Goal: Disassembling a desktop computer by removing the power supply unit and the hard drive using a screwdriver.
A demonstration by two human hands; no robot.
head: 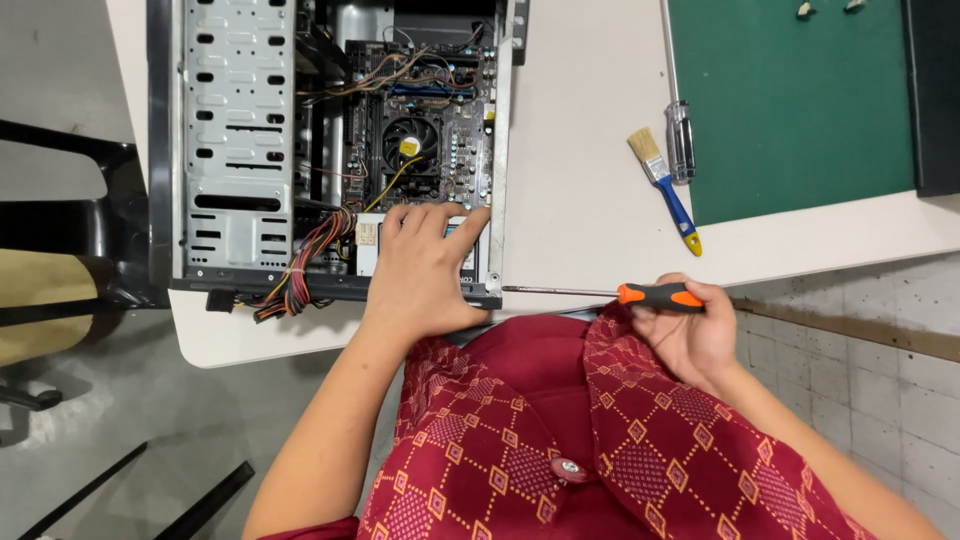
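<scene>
We have the open computer case (330,150) lying on its side on the white table (580,180), motherboard (420,130) facing up, the near edge of the case at the table's front. Beside it to the right: a green cutting mat (800,100), with a small brush (662,185) and a clear-handled screwdriver (680,140) at its left edge.

Our left hand (420,270) lies flat over the lower corner of the case, fingers spread on the metal box inside, nothing clasped; it looks to be bracing the case. Our right hand (690,330) is closed around the orange-handled screwdriver (600,293), whose long shaft runs level to the left, tip just at the outer case wall near the front corner.

We cannot see a screw head at the tip. Judgement: seat the tip squarely before turning, keep the shaft in line with the screw, and keep the bracing palm pressing down so the case does not slide. The loose cable bundle (310,260) lies clear of the tool.
</scene>
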